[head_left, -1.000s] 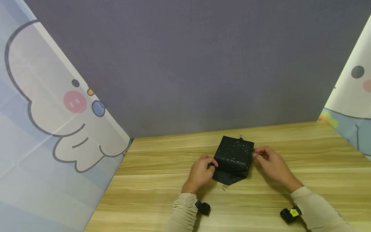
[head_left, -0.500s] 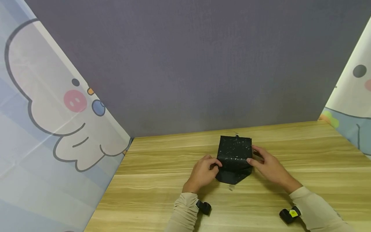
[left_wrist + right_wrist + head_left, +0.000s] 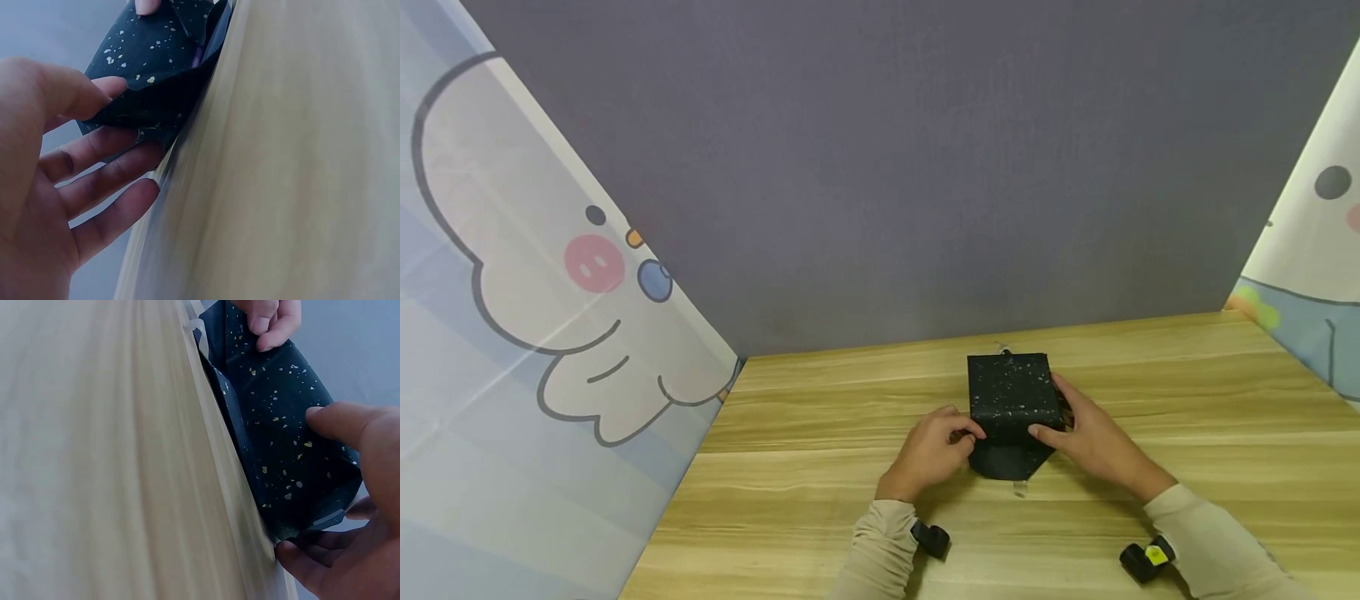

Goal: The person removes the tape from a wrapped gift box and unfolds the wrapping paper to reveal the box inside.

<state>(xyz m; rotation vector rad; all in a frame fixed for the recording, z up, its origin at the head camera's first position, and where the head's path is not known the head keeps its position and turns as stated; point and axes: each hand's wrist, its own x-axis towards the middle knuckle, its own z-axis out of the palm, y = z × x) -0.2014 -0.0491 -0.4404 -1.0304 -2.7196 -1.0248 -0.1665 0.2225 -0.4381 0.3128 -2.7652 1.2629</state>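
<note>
A boxy package in black wrapping paper (image 3: 1009,387) with pale and gold flecks lies on the table in the head view. At its near side a pointed paper flap (image 3: 1003,461) spreads flat, with clear tape (image 3: 1020,489) at its tip. My left hand (image 3: 928,452) pinches the paper at the near left corner between thumb and index finger. In the left wrist view, its other fingers lie against the folded end. My right hand (image 3: 1097,437) holds the right end, thumb on the speckled face and fingers behind. A purple sliver (image 3: 198,57) shows inside the fold.
The wood-grain table (image 3: 797,483) runs back to a grey panel (image 3: 910,183). Cartoon-printed sheets (image 3: 497,333) hang at both sides. Another bit of clear tape (image 3: 1002,347) sticks out at the package's far edge. Black cameras (image 3: 931,540) are strapped to both wrists.
The package has turned slightly counterclockwise. My right hand has gone from pinching the right edge to spanning that end, thumb on the near side. My left hand has shifted slightly right, still pinching.
</note>
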